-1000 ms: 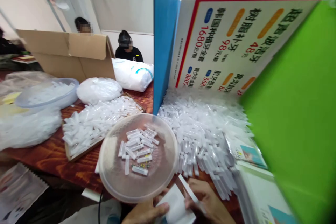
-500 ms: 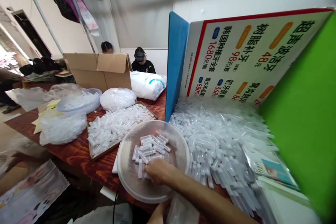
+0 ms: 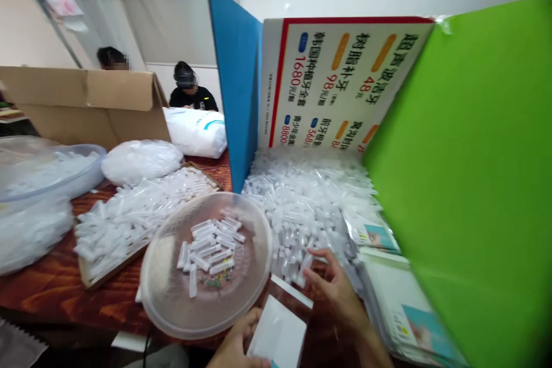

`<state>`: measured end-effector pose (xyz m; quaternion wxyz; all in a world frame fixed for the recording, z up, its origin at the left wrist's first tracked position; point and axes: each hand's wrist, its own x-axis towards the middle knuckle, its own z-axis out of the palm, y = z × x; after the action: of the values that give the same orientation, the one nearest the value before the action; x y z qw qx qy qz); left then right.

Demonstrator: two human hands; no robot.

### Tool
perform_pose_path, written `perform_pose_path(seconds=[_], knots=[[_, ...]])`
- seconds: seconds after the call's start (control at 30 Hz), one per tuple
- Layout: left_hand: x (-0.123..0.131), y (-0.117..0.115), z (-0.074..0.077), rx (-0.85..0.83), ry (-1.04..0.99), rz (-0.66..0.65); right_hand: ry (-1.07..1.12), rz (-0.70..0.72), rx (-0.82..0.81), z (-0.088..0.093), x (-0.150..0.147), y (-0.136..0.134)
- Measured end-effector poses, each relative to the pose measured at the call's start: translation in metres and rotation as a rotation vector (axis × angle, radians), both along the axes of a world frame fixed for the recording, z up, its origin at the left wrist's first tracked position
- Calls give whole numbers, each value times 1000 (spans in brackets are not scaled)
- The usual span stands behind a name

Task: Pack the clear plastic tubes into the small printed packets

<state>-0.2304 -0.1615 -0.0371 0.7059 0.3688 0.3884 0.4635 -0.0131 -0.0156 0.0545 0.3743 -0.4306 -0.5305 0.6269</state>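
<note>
L hand point(image 3: 239, 336) grips the clear packet point(image 3: 276, 330) by its near-L side, long axis running away & a bit R; R hand point(image 3: 336, 287) has a small tube point(image 3: 305, 269) pinched btwn thumb & finger, just past the packet's far end, slanted abt the same way. Tube's by the pile's point(image 3: 310, 195) near edge, R hand closest; bowl point(image 3: 159, 287) sits L of it.

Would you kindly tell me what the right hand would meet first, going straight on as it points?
Probably the heap of translucent tubes just ahead of the right hand, though depth is unclear.
</note>
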Motion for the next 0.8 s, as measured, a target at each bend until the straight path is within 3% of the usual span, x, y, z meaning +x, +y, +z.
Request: perform_pose_path(seconds=[0.1, 0.2, 0.3, 0.37, 0.53, 0.63, 0.77, 0.8], knots=[[11, 14, -1, -46, -56, -64, 19, 2, -35, -34, 13, -27], [19, 19, 1, -93, -26, -68, 31, 63, -47, -52, 19, -48], [25, 18, 8, -133, 32, -71, 182, 118, -157, -57, 23, -61], [29, 18, 15, -165, 69, -48, 197, 133, -144, -57, 23, -64], [35, 20, 22, -283, 132, 20, 83, -149, -123, -52, 36, -67], [28, 24, 20, -224, 304, 107, -84, -215, -97, -46, 85, -78], [16, 30, 13, -161, 504, 249, -605, -141, 115, -29, 207, -106], [14, 31, 11, -162, 514, 272, -733, -197, 208, -23, 239, -113]])
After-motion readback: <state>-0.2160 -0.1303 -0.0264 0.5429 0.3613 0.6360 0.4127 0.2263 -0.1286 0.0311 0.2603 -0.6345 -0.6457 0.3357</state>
